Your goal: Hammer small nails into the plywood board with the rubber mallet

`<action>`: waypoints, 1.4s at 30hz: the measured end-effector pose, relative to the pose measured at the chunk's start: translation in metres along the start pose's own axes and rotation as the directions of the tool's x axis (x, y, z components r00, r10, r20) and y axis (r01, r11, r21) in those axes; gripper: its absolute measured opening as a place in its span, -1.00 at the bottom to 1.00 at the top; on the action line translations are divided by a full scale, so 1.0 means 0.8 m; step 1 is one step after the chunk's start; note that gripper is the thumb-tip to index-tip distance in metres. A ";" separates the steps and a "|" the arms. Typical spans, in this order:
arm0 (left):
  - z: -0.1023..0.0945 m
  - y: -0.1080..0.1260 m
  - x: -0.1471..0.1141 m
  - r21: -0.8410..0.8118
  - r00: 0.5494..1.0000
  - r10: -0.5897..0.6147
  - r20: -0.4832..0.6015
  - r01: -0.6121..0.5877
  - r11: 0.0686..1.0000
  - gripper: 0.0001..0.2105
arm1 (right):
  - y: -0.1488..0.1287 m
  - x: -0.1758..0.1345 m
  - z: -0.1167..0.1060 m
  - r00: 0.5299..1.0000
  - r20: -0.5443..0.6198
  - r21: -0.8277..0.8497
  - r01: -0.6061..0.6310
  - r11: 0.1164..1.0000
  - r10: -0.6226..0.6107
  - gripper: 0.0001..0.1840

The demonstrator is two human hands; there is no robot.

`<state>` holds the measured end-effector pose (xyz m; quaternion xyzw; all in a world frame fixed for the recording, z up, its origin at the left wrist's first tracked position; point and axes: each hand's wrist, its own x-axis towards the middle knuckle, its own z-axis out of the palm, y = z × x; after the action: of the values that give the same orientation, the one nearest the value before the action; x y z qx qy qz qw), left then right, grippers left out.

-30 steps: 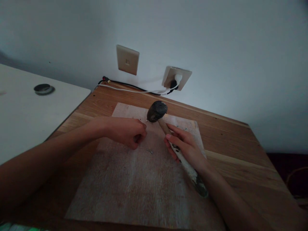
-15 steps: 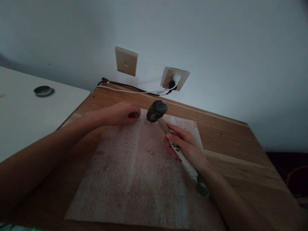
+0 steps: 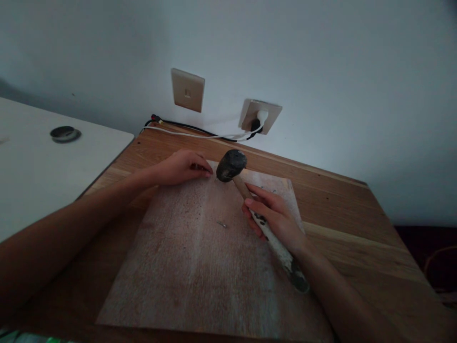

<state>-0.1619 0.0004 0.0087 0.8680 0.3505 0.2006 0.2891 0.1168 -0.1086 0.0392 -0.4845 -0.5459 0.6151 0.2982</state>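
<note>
My right hand (image 3: 273,212) is closed round the pale, worn handle of a hammer (image 3: 232,164) with a dark, blocky head. The hammer slants, its head up and to the left above the far part of a whitish wooden board (image 3: 189,267). My left hand (image 3: 185,166) is at the board's far edge, left of the hammer head. Its thumb and fingers come together in a pinch, and anything between the tips is too small to make out. A loose nail (image 3: 222,224) lies on the board in front of the hammer.
The board lies on a brown wooden table (image 3: 342,238) against a wall. Cables (image 3: 193,135) run along its back edge to a wall socket (image 3: 260,116), left of which is a wall plate (image 3: 188,90). At left, a white table (image 3: 32,166) holds a small round dish (image 3: 65,134).
My left hand has shifted slightly right towards the hammer head, and its curled fingers have reached forward. The hammer in my right hand has barely moved.
</note>
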 end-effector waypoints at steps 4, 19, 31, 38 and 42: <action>0.005 -0.004 -0.001 -0.006 0.997 -0.063 -0.037 0.063 0.998 -0.77 | 0.000 0.001 0.000 1.000 0.009 -0.013 0.014 1.000 -0.014 -0.66; 0.000 0.009 -0.002 0.079 0.996 -0.084 0.006 0.083 0.993 -0.83 | -0.002 0.002 0.004 0.999 0.030 -0.011 0.039 0.999 -0.038 -0.76; 0.013 0.005 -0.005 -0.115 0.989 -0.127 -0.079 0.118 0.986 -0.76 | -0.010 0.010 0.010 0.995 0.045 -0.038 0.091 0.995 -0.090 -0.55; 0.020 -0.007 -0.006 -0.175 0.985 -0.135 -0.112 0.114 0.978 -0.45 | -0.002 0.020 0.016 0.991 0.103 -0.047 0.087 0.995 -0.082 -0.64; 0.021 -0.010 -0.006 -0.156 0.983 -0.139 -0.119 0.120 0.980 -0.47 | 0.000 0.022 0.016 0.993 0.098 -0.043 0.066 0.997 -0.061 -0.68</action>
<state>-0.1601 -0.0045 -0.0097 0.8045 0.4085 0.2628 0.3419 0.0987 -0.0979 0.0336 -0.4431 -0.5888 0.6154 0.2797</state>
